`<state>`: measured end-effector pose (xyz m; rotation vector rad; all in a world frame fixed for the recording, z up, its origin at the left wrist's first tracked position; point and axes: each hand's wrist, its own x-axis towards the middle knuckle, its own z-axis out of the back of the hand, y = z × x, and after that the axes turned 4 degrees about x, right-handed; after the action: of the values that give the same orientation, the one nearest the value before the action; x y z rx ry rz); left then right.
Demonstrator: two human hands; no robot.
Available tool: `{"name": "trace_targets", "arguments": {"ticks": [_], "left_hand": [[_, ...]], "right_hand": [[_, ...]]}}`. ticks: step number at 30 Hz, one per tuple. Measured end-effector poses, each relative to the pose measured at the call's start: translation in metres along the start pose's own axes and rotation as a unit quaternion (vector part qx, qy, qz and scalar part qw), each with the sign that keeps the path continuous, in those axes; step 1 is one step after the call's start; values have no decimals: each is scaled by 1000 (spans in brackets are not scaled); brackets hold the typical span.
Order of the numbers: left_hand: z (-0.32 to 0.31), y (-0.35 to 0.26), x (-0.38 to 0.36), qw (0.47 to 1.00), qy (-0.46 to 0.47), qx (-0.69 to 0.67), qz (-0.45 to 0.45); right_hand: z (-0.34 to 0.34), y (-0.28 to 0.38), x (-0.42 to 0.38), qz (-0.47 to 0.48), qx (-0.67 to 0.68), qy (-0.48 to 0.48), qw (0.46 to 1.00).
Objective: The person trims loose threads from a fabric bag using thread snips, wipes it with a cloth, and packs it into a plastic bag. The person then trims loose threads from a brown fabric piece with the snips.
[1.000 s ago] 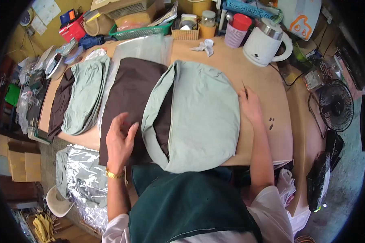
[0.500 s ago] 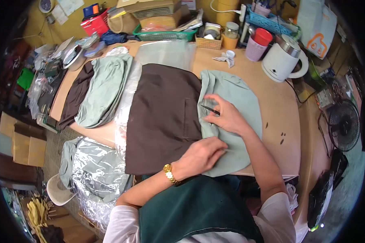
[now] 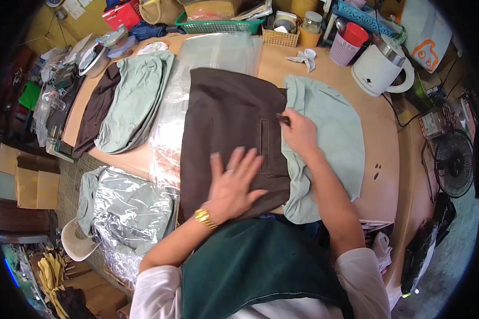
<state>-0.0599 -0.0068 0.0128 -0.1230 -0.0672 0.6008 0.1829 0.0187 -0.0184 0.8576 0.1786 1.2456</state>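
A dark brown fabric piece (image 3: 223,111) lies spread in front of me, with a long, narrow stitched slot (image 3: 264,146) near its right side. My left hand (image 3: 234,183) rests on its lower part, palm down and fingers spread. At the right, a pale green fabric piece (image 3: 335,133) meets the brown one along a bunched edge. My right hand (image 3: 300,133) is closed over that edge around a slim black pointed tool (image 3: 283,119); most of the tool is hidden in the fist, so its exact kind does not show.
Folded pale green fabric (image 3: 135,101) lies left on the table. Clear plastic sheets (image 3: 218,53) stretch behind the brown piece. A plastic-wrapped bundle (image 3: 135,212) sits below the table's left edge. An electric kettle (image 3: 378,69) stands back right, near a pink cup (image 3: 343,51).
My left hand has moved left from the fabric edge and opened flat on the brown piece. My right hand has closed more around the black tool. The fabric appears farther right in view.
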Motion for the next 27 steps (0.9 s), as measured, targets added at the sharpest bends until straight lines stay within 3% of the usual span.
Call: {"name": "trace_targets", "arguments": {"ticks": [1, 2, 3, 4, 6, 7, 8, 10, 11, 13, 14, 16, 17, 18, 19, 21, 22, 24, 25, 27], "left_hand": [[17, 13, -17, 998, 20, 37, 41], [19, 41, -38, 995, -62, -27, 69], [16, 65, -66, 970, 4, -80, 231], [25, 98, -83, 914, 150, 75, 369], [40, 127, -121, 884, -46, 248, 394], [50, 126, -127, 842, -198, 328, 380], [49, 123, -125, 842, -198, 327, 380], [42, 103, -114, 903, -299, 108, 288], [34, 85, -103, 929, -287, 5, 236], [32, 44, -79, 988, -36, -53, 142], [26, 33, -69, 998, 12, -15, 63], [18, 39, -81, 997, 14, -12, 71], [31, 52, -84, 997, 14, -18, 72], [48, 63, -87, 980, 19, -129, 148], [69, 67, -84, 961, 7, -184, 207], [85, 77, -69, 971, -148, -99, 160], [85, 79, -54, 971, -153, -98, 154], [77, 68, -11, 944, -277, -177, 42], [74, 53, 10, 940, -242, -239, 16], [48, 30, 58, 953, -241, -151, -109]], "right_hand": [[6, -13, -1, -19, 42, -3, 999], [10, -22, -1, -27, 48, -4, 998], [12, -23, -3, -33, 49, 0, 998], [16, -22, -2, -48, 43, 7, 998], [20, -18, 0, -49, 29, 8, 998], [18, -19, 0, -51, 28, 8, 998], [16, -21, 1, -40, 31, 9, 999], [15, -18, 1, -25, 36, 14, 999], [16, -17, 1, -43, 50, 22, 998], [18, -19, -3, -60, 64, 31, 996], [19, -27, -7, -34, 55, 51, 997], [32, -38, -2, 2, 45, 60, 997], [43, -43, 1, 4, 75, 142, 987], [53, -45, 4, 5, 103, 225, 969], [66, -37, 14, 11, 98, 220, 971], [94, -10, 38, -163, 233, 278, 918], [94, -1, 52, -146, 267, 188, 934], [83, 5, 83, -92, 469, 39, 878], [73, 7, 94, -90, 467, 34, 879], [46, 6, 108, -136, 538, -138, 820]]}}
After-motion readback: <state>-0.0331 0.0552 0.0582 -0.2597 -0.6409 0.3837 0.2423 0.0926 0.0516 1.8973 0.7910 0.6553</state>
